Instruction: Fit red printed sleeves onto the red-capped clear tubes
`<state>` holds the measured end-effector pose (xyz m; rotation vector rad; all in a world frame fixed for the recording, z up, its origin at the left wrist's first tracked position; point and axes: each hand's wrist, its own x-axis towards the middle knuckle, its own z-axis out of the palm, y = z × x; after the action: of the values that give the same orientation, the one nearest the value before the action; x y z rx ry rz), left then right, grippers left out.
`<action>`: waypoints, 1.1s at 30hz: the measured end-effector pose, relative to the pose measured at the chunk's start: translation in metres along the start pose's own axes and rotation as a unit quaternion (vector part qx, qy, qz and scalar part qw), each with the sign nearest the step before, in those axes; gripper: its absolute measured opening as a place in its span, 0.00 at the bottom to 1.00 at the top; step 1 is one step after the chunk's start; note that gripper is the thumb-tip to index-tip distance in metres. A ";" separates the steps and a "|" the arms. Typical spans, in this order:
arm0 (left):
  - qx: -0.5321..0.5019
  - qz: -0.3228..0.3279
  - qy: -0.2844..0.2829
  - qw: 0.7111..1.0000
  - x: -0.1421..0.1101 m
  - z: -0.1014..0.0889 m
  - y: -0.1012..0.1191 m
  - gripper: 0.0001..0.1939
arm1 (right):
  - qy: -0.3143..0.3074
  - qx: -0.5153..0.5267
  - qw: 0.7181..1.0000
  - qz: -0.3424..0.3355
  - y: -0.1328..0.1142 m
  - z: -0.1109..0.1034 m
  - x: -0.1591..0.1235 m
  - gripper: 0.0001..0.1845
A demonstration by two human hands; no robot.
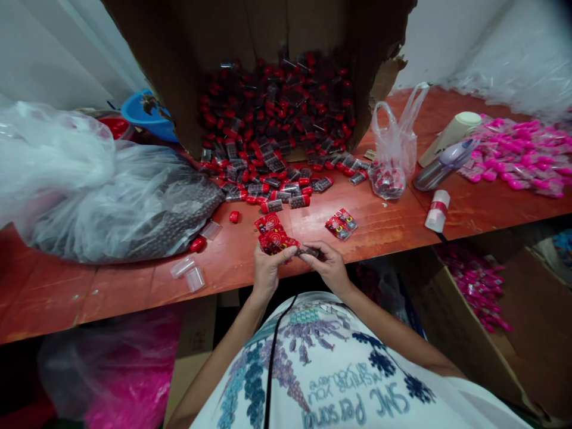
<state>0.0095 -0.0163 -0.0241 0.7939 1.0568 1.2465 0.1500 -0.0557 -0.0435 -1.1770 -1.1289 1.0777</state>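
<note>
Near the table's front edge, my left hand [267, 269] is closed on red printed labels [272, 235] with ring patterns, which fan out above the thumb. My right hand [331, 268] pinches a small dark-filled bottle [308, 251] right beside the labels, and the fingertips of both hands nearly meet there. Fingers partly cover the bottle. Two more red labels with cat-eye prints [342, 224] lie a little beyond my right hand. A loose red cap [235, 217] sits to the left of the labels.
Many red-capped bottles [277, 161] spill from a large cardboard box [170, 71]. At left lies a clear bag of dark beads [134, 202], with clear empty bottles [194, 278] before it. A plastic bag [389, 155], a water bottle [442, 164] and pink-capped items [518, 155] stand right.
</note>
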 end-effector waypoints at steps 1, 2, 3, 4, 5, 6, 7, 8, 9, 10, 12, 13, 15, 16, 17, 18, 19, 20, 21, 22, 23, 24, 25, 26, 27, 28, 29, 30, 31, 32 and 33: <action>0.007 0.002 0.006 1.000 0.000 0.000 0.000 0.15 | 0.002 -0.019 1.000 -0.018 0.001 0.000 0.000 0.13; 0.013 0.000 0.010 1.000 0.000 0.000 0.001 0.15 | 0.002 -0.039 0.999 -0.034 0.001 -0.001 -0.001 0.13; 0.017 -0.005 0.012 1.000 0.000 0.000 0.001 0.16 | 0.003 -0.057 0.997 -0.044 0.001 -0.001 -0.001 0.13; 0.020 -0.013 0.012 1.000 0.000 -0.001 0.001 0.17 | 0.004 -0.068 0.996 -0.048 0.001 -0.001 -0.001 0.13; 0.022 -0.022 0.010 0.999 0.000 -0.001 0.001 0.18 | 0.006 -0.071 0.996 -0.046 0.001 -0.001 -0.002 0.13; 0.023 -0.029 0.007 0.999 0.000 -0.002 0.001 0.18 | 0.009 -0.065 0.997 -0.038 0.001 -0.001 -0.002 0.13; 0.023 -0.036 0.004 0.999 -0.001 -0.001 0.001 0.19 | 0.012 -0.051 0.998 -0.024 0.001 0.000 -0.003 0.13; 0.023 -0.040 0.002 0.999 -0.002 -0.001 0.001 0.19 | 0.015 -0.032 0.999 -0.006 0.001 0.001 -0.004 0.14; 0.022 -0.040 0.002 0.999 -0.003 0.000 0.000 0.18 | 0.018 -0.010 1.000 0.015 0.002 0.002 -0.004 0.15; 0.019 -0.037 0.003 0.999 -0.005 0.002 -0.001 0.18 | 0.017 0.011 0.999 0.035 0.003 0.003 -0.005 0.15; 0.009 -0.024 0.014 1.000 -0.009 0.008 -0.002 0.18 | 0.016 0.039 0.997 0.064 0.005 0.004 -0.006 0.16; 0.003 -0.018 0.022 1.000 -0.012 0.011 -0.004 0.18 | 0.020 0.038 0.997 0.067 0.006 0.005 -0.006 0.16; -0.005 -0.010 0.042 0.999 -0.016 0.016 -0.006 0.17 | 0.035 0.001 0.998 0.046 0.007 0.005 -0.007 0.15; -0.006 -0.007 0.051 0.999 -0.018 0.018 -0.007 0.16 | 0.045 -0.026 0.998 0.029 0.008 0.005 -0.007 0.15; -0.006 -0.007 0.057 0.998 -0.018 0.019 -0.007 0.16 | 0.052 -0.050 0.997 0.013 0.008 0.004 -0.007 0.15; -0.006 -0.007 0.059 0.998 -0.019 0.020 -0.008 0.16 | 0.056 -0.061 0.997 0.006 0.007 0.004 -0.007 0.15; -0.006 -0.008 0.058 0.998 -0.019 0.020 -0.008 0.16 | 0.056 -0.056 0.997 0.009 0.007 0.004 -0.007 0.15; -0.007 -0.010 0.054 0.998 -0.019 0.019 -0.007 0.15 | 0.054 -0.034 0.998 0.023 0.007 0.004 -0.006 0.15; -0.011 -0.012 0.049 0.999 -0.018 0.019 -0.007 0.15 | 0.049 -0.001 0.998 0.047 0.006 0.004 -0.006 0.15; -0.015 -0.014 0.045 0.999 -0.018 0.018 -0.006 0.15 | 0.043 0.037 0.996 0.075 0.006 0.004 -0.005 0.16; -0.020 -0.014 0.044 0.999 -0.018 0.018 -0.006 0.14 | 0.035 0.075 0.991 0.103 0.006 0.005 -0.004 0.16; -0.025 -0.012 0.044 0.999 -0.018 0.018 -0.005 0.14 | 0.028 0.107 0.986 0.127 0.006 0.006 -0.004 0.17; -0.031 -0.012 0.046 0.998 -0.019 0.018 -0.006 0.13 | 0.022 0.132 0.980 0.144 0.006 0.007 -0.004 0.17; -0.036 -0.012 0.048 0.998 -0.020 0.019 -0.006 0.13 | 0.020 0.152 0.976 0.155 0.006 0.008 -0.004 0.17; -0.040 -0.013 0.051 0.998 -0.021 0.019 -0.007 0.12 | 0.021 0.166 0.973 0.162 0.007 0.009 -0.004 0.17; -0.044 -0.015 0.053 0.997 -0.022 0.020 -0.008 0.12 | 0.024 0.175 0.970 0.166 0.008 0.010 -0.005 0.17; -0.047 -0.017 0.057 0.997 -0.022 0.020 -0.010 0.12 | 0.029 0.178 0.969 0.167 0.008 0.011 -0.005 0.17; -0.047 -0.017 0.060 0.997 -0.022 0.020 -0.011 0.13 | 0.036 0.175 0.970 0.166 0.009 0.012 -0.006 0.16; -0.046 -0.016 0.062 0.997 -0.022 0.020 -0.012 0.14 | 0.041 0.168 0.971 0.164 0.009 0.013 -0.006 0.16; -0.045 -0.012 0.065 0.997 -0.021 0.019 -0.013 0.15 | 0.045 0.158 0.973 0.161 0.008 0.013 -0.007 0.16; -0.047 -0.006 0.068 0.997 -0.019 0.018 -0.013 0.15 | 0.048 0.148 0.975 0.156 0.007 0.013 -0.007 0.16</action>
<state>0.0308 -0.0362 -0.0259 0.6369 1.1025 1.3442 0.1362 -0.0602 -0.0505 -1.1748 -0.6916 1.3600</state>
